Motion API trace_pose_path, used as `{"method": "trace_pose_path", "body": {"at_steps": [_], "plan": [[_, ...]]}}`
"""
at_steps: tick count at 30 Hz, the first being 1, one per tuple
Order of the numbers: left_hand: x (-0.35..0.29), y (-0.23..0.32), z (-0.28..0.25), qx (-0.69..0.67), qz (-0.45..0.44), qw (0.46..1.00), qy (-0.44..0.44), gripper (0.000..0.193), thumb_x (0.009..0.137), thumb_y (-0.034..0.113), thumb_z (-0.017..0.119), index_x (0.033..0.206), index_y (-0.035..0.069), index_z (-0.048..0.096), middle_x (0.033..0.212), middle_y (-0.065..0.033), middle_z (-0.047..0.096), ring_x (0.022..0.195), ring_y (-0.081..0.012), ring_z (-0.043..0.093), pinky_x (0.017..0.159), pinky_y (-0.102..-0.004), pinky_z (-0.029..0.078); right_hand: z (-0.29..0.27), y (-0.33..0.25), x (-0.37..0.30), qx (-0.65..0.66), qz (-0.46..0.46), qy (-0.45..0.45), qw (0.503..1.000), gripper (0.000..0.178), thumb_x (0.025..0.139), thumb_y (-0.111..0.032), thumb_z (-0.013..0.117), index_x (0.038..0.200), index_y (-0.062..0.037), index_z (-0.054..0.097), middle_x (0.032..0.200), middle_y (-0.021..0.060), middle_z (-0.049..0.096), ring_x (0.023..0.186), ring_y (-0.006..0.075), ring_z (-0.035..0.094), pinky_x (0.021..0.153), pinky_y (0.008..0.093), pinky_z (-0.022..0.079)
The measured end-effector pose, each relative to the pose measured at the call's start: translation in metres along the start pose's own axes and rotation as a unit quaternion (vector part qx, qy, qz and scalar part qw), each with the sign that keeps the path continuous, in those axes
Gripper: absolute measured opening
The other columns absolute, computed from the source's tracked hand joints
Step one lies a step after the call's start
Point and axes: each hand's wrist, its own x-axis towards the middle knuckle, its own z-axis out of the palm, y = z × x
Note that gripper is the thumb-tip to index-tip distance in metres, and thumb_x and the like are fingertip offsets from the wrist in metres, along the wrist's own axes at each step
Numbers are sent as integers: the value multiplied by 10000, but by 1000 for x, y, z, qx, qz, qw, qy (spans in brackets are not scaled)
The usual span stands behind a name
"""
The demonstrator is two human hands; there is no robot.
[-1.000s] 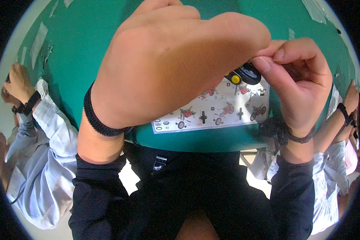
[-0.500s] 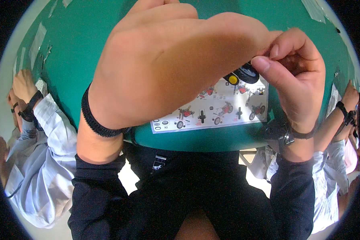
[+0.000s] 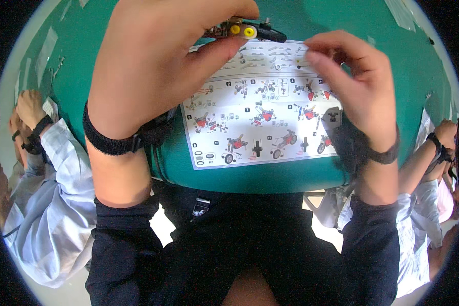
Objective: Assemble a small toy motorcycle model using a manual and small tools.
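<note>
My left hand is closed on a small model motorcycle, gripped between thumb and fingers above the far part of a printed sheet. Round yellow pieces and a black wheel, seen nearly edge-on, stick out to the right of my fingertips; my hand hides the rest. Just right of the model, and apart from it, my right hand hovers with curled fingers. Its thumb and index tips are slightly parted, with nothing visible between them. Below both hands lies the white instruction sheet, showing pictured steps of a motorcycle.
A green table top curves in front of me. Clear plastic scraps lie on its far left. People in pale shirts sit at both sides, with one hand on the left and another on the right.
My right fingers have let go of the model's wheel and drawn slightly apart. My left hand has shifted left and turned, carrying the model up and left, so more of the sheet shows.
</note>
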Motion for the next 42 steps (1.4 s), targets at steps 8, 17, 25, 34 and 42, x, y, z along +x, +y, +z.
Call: {"method": "trace_pose_path", "body": {"at_steps": [8,17,25,34,42], "plan": [[6,-8,10,-84,41,996,-13,306,560,28,762,846,89,675,782,-49,683,665,-235,633,637,-330,445,16,17,15,-130,-156,-27,979,108,749,-96,696,843,-43,690,781,115,615,771,317,595,681,389,485],[3,-3,4,-53,61,997,15,232,595,65,762,812,90,681,755,-39,679,609,-194,604,581,-301,409,26,6,18,-203,-178,-66,961,296,766,-27,634,1060,-5,604,868,147,577,853,361,531,734,398,437],[-14,-4,-15,-79,8,994,-78,357,601,29,770,948,6,688,932,-107,703,720,-234,614,673,-328,465,19,-4,18,-103,-154,-83,979,283,782,23,634,1064,21,603,945,132,634,875,271,617,764,329,482],[-12,-3,-8,-152,71,983,-77,367,562,-2,763,920,7,683,883,-127,708,703,-238,617,639,-341,399,12,-25,-2,118,-206,54,970,251,748,203,636,948,59,588,937,186,656,904,270,657,823,347,545],[-16,3,-7,-184,27,979,-87,378,588,35,764,956,2,690,894,-135,707,698,-226,604,641,-342,379,6,-36,-4,51,-237,23,970,226,716,184,658,892,58,591,888,217,673,874,288,668,787,350,546]]}}
